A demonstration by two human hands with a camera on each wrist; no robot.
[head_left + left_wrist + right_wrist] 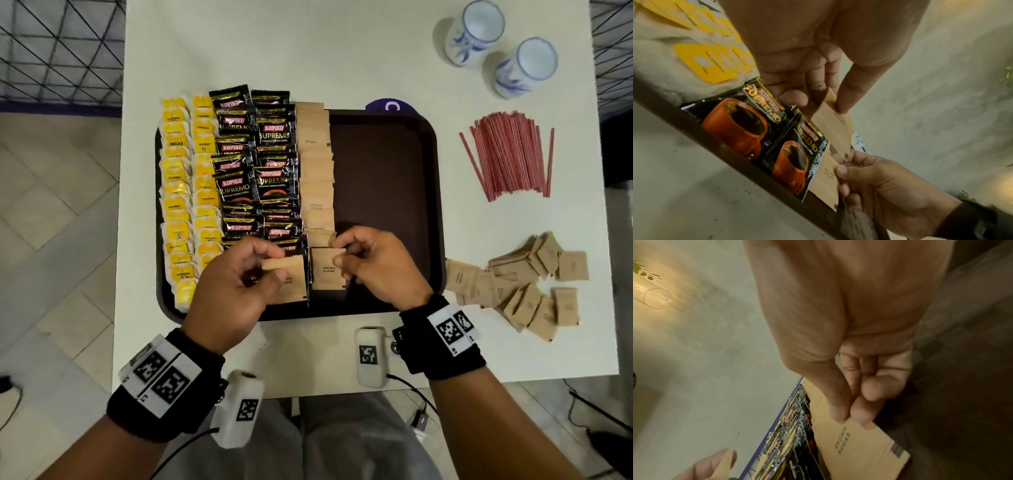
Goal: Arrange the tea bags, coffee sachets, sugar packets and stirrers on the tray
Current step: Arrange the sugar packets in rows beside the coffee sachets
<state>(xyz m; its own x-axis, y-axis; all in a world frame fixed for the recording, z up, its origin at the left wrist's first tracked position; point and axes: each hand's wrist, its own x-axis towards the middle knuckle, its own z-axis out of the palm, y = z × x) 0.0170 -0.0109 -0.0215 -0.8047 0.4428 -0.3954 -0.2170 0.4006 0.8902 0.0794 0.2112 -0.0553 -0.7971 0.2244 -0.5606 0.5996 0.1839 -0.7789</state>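
Over the near edge of the dark brown plastic tray [383, 164], my left hand [236, 277] pinches a tan paper brown-sugar packet [289, 279] between thumb and fingers, holding it just above the tray's front part. My right hand [373, 263] pinches the top corner of a second tan sugar packet [325, 270], thumb against forefinger, with that packet lying at the near end of the column of sugar packets [315, 168] that runs up the middle of the tray. The two packets sit side by side, close but not overlapping as far as I can tell.

Left of that column lie two columns of black coffee sachets [257, 164] printed with an orange cup, each overlapping the next. Further left, two columns of yellow-tagged tea bags [188, 192] fill the tray's left edge. The tray's right half is bare brown plastic.

On the white table [342, 51], to the right of the tray, a loose heap of tan sugar packets [527, 284] lies near my right wrist. Beyond it sits a bundle of red stirrer sticks [510, 154], off the tray. Two white cups with blue patterning [500, 48] stand at the far right corner.
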